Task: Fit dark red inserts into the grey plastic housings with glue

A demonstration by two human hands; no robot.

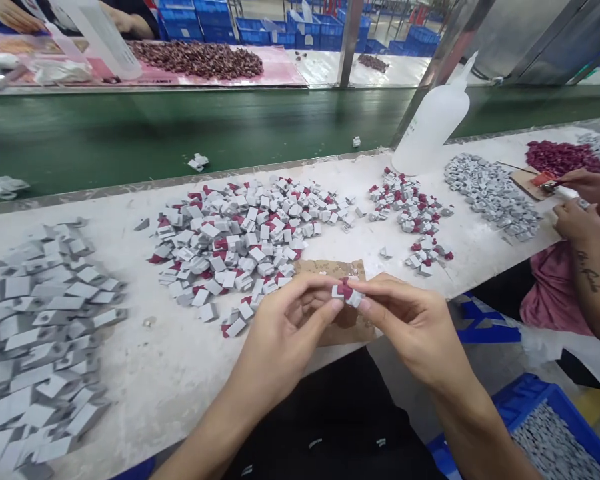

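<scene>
Between my two hands is a small grey and maroon plastic piece [347,293]. My left hand [293,320] pinches its left side with thumb and forefinger. The right side is pinched the same way by my right hand [410,320]. Below the fingers lies a stained brown cardboard sheet [330,268] at the table's near edge. A heap of grey and maroon pieces [245,233] spreads just beyond my left hand. Past my right hand sits a smaller cluster of similar pieces [415,207].
Plain grey parts [45,333] pile up at the left. A white squeeze bottle [430,120] stands by the green conveyor belt [280,123]. At right, a co-worker's hands [580,210] work beside grey parts [490,193] and maroon parts [565,157]. A blue crate [510,400] holds parts below.
</scene>
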